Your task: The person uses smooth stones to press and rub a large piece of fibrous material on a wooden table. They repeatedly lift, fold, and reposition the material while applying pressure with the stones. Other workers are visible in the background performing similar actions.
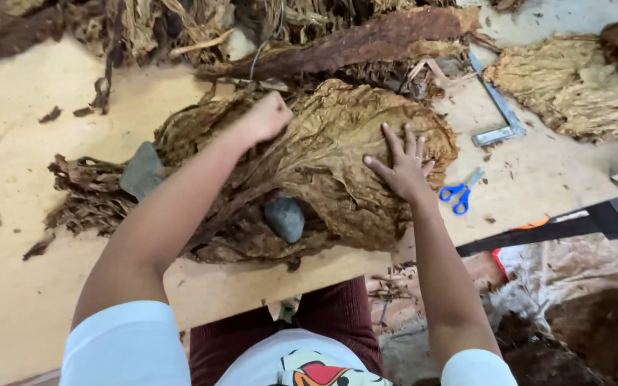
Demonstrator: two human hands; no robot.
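While you lean over the wooden table [30, 300], the head camera shows your two hands on a broad pile of dried brown leaves [330, 164] that lies in the middle of the board, right in front of you. The pile spreads wider than deep, with its long axis running roughly left to right and tipping a little upward toward the right; its veins and stems fan from the lower left near the table edge out toward the far right.

Your left hand [267, 116] is clenched into a fist on the upper left part of the top leaf, pressing on it; you cannot tell from here whether any leaf is pinched inside the fist. Your right hand [403, 166] lies flat and released, fingers spread, palm down on the right side of the same leaf, grasping nothing.

A dark grey stone [285, 218] sits on the near edge of the pile, between your forearms. A second, flatter grey stone [141, 170] rests at the pile's left end, on a crumpled bundle of darker leaves. Blue-handled scissors [460, 193] lie just beside your right hand on the bare wood, and a metal square [498, 118] lies beyond them. More dried leaves heap along the far edge and at the right.
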